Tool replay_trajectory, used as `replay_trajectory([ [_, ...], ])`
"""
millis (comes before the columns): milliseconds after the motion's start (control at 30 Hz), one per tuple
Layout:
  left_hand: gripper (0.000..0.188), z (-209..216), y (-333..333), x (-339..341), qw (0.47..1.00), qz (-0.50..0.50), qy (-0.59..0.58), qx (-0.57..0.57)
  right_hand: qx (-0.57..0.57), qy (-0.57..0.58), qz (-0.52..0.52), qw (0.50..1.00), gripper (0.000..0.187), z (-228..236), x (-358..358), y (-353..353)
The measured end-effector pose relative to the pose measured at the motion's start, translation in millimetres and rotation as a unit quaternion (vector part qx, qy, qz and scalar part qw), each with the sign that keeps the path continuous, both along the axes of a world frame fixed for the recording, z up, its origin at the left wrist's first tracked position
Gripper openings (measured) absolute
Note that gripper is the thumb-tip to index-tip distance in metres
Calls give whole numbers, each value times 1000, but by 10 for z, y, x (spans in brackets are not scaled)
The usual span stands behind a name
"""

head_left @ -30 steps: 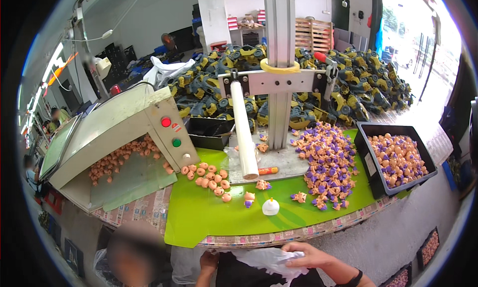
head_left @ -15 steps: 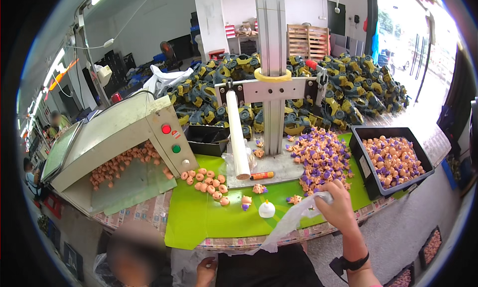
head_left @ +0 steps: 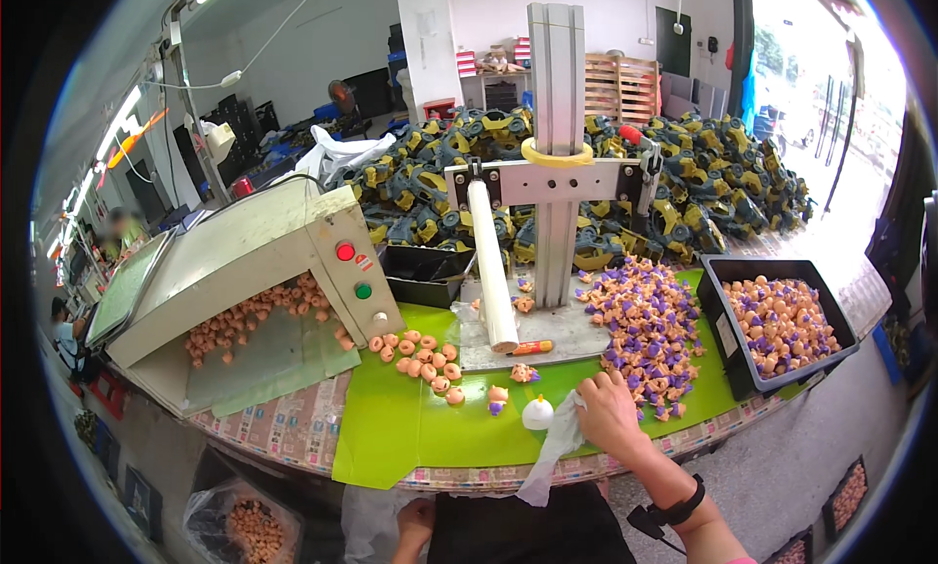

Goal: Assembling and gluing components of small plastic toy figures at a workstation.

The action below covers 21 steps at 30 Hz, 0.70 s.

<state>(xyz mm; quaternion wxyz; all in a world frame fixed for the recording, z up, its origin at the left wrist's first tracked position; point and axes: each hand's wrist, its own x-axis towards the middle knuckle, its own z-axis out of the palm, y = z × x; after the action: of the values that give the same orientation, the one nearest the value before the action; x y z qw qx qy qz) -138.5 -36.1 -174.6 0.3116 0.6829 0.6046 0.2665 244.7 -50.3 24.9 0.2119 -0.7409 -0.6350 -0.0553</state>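
My right hand (head_left: 608,413) is closed on a translucent plastic film (head_left: 555,452), low over the green mat, beside the near left edge of a heap of small peach-and-purple figure parts (head_left: 650,329). The film hangs past the table's front edge. By my lap, my left hand (head_left: 417,518) is curled next to another piece of translucent plastic (head_left: 371,520); what its fingers hold, if anything, is hidden. A white dropper-like bottle (head_left: 537,413) stands left of the film. Two peach-and-purple pieces (head_left: 497,400) lie nearby, and several round peach heads (head_left: 428,357) lie farther left.
A beige machine (head_left: 264,261) with peach parts inside stands left. A metal press stand (head_left: 557,212) with a white rod (head_left: 491,271) rises mid-table. A black bin (head_left: 718,325) of parts sits right. Toy vehicles (head_left: 703,183) pile up behind. A bag of parts (head_left: 249,530) lies lower left.
My right hand has come down and left toward the mat, bringing the film with it. The view has shifted, and a person's head at the lower left has gone, revealing the bag of parts.
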Motion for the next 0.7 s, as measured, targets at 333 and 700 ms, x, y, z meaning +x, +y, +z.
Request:
replay_trajectory([
  [333, 15, 924, -234, 341, 998, -30, -60, 21, 62, 87, 48, 993, 18, -12, -24, -156],
  [700, 13, 2031, -728, 636, 947, -320, 8, 21, 95, 332, 235, 909, 24, -5, -513, -738],
])
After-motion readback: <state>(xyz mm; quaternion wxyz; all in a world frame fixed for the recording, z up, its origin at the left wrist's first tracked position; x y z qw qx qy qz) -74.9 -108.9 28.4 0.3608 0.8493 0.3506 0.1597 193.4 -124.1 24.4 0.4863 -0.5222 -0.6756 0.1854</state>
